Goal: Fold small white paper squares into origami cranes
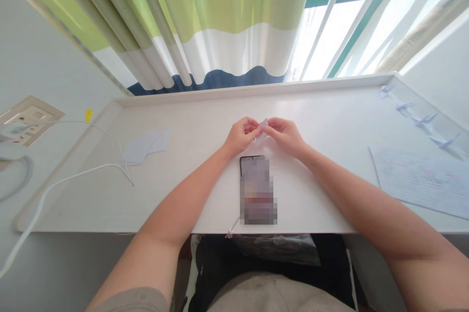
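Observation:
Between my two hands, above the middle of the white desk [205, 190], is a small folded piece of white paper [263, 131]. My left hand [242, 135] pinches its left side, fingers closed. On the other side my right hand [285, 135] grips it with thumb and fingertips. The fingers hide part of the paper, so its full folded shape cannot be made out. Just below the hands lies a phone [256, 190], its screen blurred out and a strap at its lower left corner.
Flat paper sheets [146, 146] lie at left near a white cable [91, 170]. Several folded paper pieces [423, 119] line the right edge, above a lined, written sheet [425, 180]. A raised rim [256, 89] runs along the back, below the curtain [220, 9]. A wall socket [32, 119] is at left.

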Demonstrator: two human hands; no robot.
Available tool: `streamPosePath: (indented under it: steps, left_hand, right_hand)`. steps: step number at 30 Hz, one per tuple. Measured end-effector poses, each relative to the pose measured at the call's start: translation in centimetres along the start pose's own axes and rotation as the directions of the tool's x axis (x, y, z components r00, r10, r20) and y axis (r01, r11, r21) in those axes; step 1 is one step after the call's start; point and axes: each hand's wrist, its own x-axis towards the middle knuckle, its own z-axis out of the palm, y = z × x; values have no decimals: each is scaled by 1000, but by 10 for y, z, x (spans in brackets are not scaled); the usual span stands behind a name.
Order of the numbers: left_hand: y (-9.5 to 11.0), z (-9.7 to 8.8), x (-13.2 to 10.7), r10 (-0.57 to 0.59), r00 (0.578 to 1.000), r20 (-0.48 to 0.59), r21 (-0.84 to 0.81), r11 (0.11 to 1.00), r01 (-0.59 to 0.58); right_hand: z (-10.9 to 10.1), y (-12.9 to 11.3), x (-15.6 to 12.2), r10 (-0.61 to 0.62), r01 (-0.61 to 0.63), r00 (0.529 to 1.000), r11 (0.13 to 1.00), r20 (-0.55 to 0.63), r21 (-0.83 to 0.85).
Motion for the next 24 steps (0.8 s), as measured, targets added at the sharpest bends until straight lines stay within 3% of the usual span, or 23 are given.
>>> streamPosePath:
  steps: [5,10,16,24]
  left_hand:
    - [5,2,-3,-11,999,30,12,1000,10]
    - [8,5,-5,-60,986,154,-7,998,61]
    - [6,2,-5,-73,985,154,35,997,68]
    - [12,1,-7,-83,977,199,58,996,73]
  right_hand:
    - [1,1,-1,17,-12,997,998,-73,67]
    - [1,-4,0,30,-15,992,993,-126,120]
    - [2,-6,-2,14,-15,1000,998,11,54]
    - [-3,-10,-2,17,-16,1000,997,-19,73]
